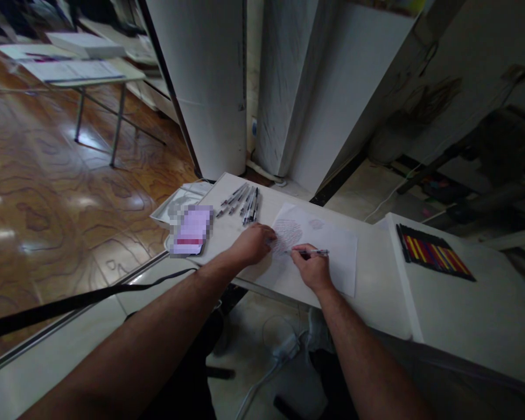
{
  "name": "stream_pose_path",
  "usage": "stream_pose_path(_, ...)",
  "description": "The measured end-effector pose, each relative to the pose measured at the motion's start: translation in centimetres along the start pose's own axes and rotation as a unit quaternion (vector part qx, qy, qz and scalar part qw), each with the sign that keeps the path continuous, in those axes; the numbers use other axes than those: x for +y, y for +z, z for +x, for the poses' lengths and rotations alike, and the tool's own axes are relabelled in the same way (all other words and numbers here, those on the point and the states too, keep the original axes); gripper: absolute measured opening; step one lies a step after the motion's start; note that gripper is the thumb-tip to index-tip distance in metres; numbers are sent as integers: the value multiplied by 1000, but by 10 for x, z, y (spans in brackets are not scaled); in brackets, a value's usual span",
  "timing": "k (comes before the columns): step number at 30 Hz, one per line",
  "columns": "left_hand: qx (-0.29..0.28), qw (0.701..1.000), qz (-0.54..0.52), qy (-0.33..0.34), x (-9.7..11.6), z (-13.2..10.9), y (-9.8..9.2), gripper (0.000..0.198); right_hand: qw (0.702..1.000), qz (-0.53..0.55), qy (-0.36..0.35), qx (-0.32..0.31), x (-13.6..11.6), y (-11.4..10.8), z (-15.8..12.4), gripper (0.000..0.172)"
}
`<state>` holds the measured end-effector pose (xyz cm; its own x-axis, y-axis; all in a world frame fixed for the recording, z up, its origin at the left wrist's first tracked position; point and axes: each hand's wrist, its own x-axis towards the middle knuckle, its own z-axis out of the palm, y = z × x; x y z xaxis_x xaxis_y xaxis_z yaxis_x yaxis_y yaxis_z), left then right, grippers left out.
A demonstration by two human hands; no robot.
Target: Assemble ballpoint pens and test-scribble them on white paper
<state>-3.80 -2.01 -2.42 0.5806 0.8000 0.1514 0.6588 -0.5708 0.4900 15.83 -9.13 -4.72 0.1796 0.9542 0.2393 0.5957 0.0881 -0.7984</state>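
Observation:
A sheet of white paper (pixel 339 245) lies on a narrow white table. Near its left side is a shaded patch of reddish and grey strokes (pixel 289 233), and a smaller, fainter patch sits above and to the right. My right hand (pixel 312 269) grips a clear-barrelled pen (pixel 318 252), its tip pointing left at the lower edge of the larger patch. My left hand (pixel 254 242) rests on the paper's left edge with fingers loosely bent and nothing visible in them. Several pens (pixel 245 203) lie loosely grouped beyond that hand.
A pixelated purple item (pixel 192 230) lies at the table's left end. To the right, a black case of coloured pencils or pens (pixel 435 252) sits on a white surface (pixel 476 315). A white column (pixel 210 87) stands behind. Cables (pixel 284 350) run across the floor below.

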Motion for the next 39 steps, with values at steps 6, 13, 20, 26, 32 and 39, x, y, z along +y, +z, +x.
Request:
stream_pose_path(6, -2, 1000, -2, 2, 1, 0, -1, 36, 1000, 4, 14, -1, -4, -1, 0, 17)
stream_pose_path(13, -6, 1000, 0, 10, -1, 0, 0, 35, 996, 46, -31, -76, -11, -4, -5, 14)
stream_pose_path(20, -2, 1000, 2, 16, -2, 0, 1, 34, 1000, -3, 19, 21, -8, -2, 0, 17)
stream_pose_path(26, -3, 1000, 0, 15, 1, -1, -1, 34, 998, -11, 39, 39, -6, -2, 1, 20)
stream_pose_path(32, -11, 1000, 2, 6, -1, 0, 0, 36, 998, -1, 41, 38, -9, -3, 1, 18)
stream_pose_path(39, -9, 1000, -2, 16, 0, 0, -1, 35, 999, 1, 39, 33, -7, -2, 0, 18)
